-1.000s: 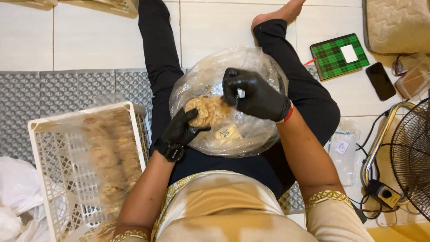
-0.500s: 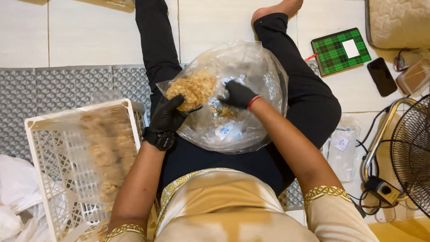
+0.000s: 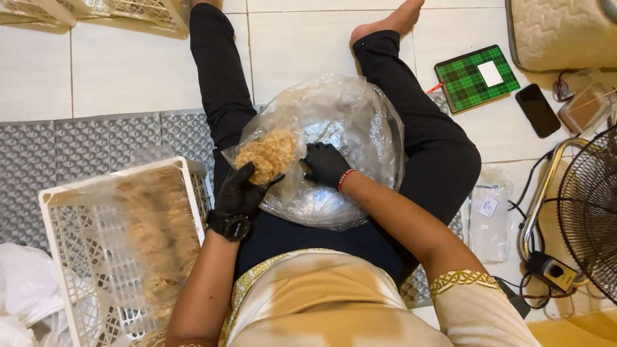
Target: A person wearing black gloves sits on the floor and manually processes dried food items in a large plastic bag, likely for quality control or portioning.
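1. Two gloved hands work over the lap of a person seated on a tiled floor (image 3: pixel 128 71), legs spread; a grey textured mat (image 3: pixel 96 144) lies under the person and to their left.
2. White lattice crate (image 3: pixel 71 257): stands on the mat just beside the left thigh, open side up, with tan fibrous clumps lying inside. Its near rim is just left of the left hand.
3. Clear plastic bag (image 3: pixel 360 128): rests on the lap between the thighs, mouth turned toward the person's left. Crumpled, mostly slack.
4. Fan (image 3: pixel 591 218): wire guard at the right edge of view, with cables and a plug box beside it, well apart from the hands.
5. Green plaid notebook (image 3: pixel 477 78) and black phone (image 3: pixel 537 110): on the floor beyond the right knee, well apart.
6. Fibrous clump (image 3: pixel 267 154): tan, roughly round, no clear long axis. It sits at the bag's mouth, at the left edge of the bag.
7. Left hand (image 3: pixel 239 191): black glove, watch at the wrist. Fingers curl up around the clump's lower side and hold it; this hand is the nearer one.
8. Right hand (image 3: pixel 326 164): black glove, red band at the wrist, inside the bag just right of the clump. Fingers bunched on the plastic; whether they also touch the clump I cannot tell.
9. Open room: the crate lies leftward, with no obstruction between it and the clump.
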